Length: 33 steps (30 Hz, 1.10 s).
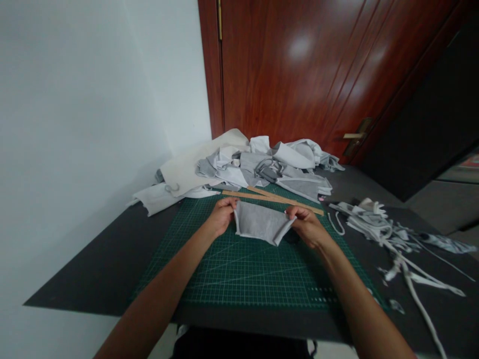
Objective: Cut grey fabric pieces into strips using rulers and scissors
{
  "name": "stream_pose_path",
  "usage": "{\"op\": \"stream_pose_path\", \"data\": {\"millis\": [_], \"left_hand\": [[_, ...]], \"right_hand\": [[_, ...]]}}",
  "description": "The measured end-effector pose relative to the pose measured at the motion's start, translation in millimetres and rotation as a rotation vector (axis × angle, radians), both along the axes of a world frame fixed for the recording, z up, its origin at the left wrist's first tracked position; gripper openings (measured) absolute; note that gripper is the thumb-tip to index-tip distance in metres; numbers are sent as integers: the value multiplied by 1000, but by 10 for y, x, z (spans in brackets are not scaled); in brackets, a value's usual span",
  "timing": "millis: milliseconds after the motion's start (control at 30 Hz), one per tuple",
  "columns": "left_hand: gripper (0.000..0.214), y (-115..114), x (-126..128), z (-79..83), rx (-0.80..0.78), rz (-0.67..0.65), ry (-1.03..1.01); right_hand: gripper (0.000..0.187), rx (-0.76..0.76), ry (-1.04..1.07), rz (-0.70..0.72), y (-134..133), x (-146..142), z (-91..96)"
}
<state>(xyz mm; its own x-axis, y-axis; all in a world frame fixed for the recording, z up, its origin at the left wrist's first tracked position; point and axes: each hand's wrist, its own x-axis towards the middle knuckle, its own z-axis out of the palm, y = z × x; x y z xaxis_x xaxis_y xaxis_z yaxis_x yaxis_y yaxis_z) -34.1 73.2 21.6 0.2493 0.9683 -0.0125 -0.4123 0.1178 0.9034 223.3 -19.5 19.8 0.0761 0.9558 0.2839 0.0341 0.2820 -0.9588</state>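
Observation:
A small grey piece of fabric is held up just over the green cutting mat. My left hand pinches its left top corner, fingers closed on the cloth. My right hand grips the right edge, where the fabric curls under. Both hands are at the far middle of the mat. A dark object lies partly hidden under my right hand.
Two wooden rulers lie crossed at the mat's far edge. Behind them sits a heap of white and grey cloth. Cut strips and scraps spread over the dark table on the right. A red-brown door stands behind.

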Motion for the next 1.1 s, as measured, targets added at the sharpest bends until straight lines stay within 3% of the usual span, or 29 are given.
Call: {"op": "stream_pose_path", "data": {"millis": [100, 233, 367, 467, 633, 833, 1100], "left_hand": [[24, 12, -21, -1, 52, -2, -16], [26, 60, -73, -11, 82, -7, -1], [30, 104, -125, -13, 107, -1, 16], [28, 118, -155, -2, 141, -12, 43], [27, 150, -213, 18, 180, -45, 80], [25, 236, -291, -34, 166, -136, 166], [18, 295, -300, -146, 127, -220, 263]], "right_hand": [[21, 87, -163, 7, 4, 64, 20], [10, 107, -289, -84, 41, 101, -33], [13, 170, -353, -143, 61, 109, -71], [14, 222, -342, -102, 50, 120, -48], [16, 161, -373, -7, 29, 177, -11], [21, 200, -472, -39, 48, 244, -36], [23, 41, -425, 22, 78, 188, -179]]}}
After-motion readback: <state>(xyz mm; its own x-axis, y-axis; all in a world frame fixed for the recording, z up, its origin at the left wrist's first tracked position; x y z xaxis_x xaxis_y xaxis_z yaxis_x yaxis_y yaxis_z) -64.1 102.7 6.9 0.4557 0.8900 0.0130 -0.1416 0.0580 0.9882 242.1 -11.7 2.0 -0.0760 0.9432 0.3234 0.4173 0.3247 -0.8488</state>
